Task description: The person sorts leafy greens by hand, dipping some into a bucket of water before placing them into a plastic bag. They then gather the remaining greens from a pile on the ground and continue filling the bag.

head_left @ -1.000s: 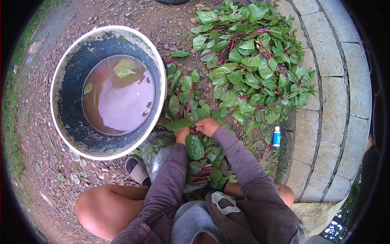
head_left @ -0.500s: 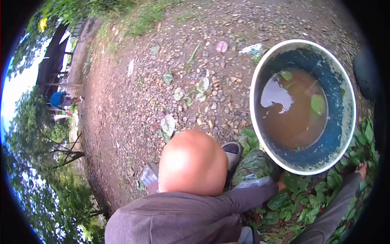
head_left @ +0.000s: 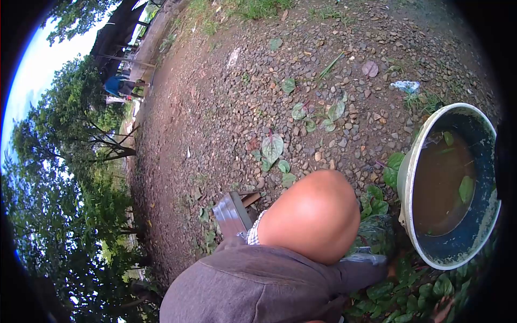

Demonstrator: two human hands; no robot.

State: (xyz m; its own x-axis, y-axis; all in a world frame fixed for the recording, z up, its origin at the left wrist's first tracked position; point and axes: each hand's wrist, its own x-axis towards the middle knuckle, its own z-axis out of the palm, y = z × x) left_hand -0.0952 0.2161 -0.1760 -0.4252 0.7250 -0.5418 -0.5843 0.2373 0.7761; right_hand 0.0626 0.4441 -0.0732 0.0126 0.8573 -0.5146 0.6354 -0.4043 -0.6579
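Observation:
Leafy greens with reddish stems lie in a pile on the ground at the lower right. My left hand is low among them, just beyond its grey sleeve and beside a clear plastic bag of leaves. Its fingers are mostly hidden in shadow. Farther down and right, my right hand sits dim among the leaves near the frame's dark edge, its finger shape unclear. Above both hands stands a blue tub with a pale rim, holding brown water and a few floating leaves.
My bare knee rises in the middle. Left of it is a low stool. Loose leaves and a plastic scrap lie on the gravel. A person in blue is far off near a shelter, with trees nearby.
The view has shifted, so the tub and gravel sit farther right and lower. The stool shows more. My right hand has moved from the tub's lower right to the leaves below it.

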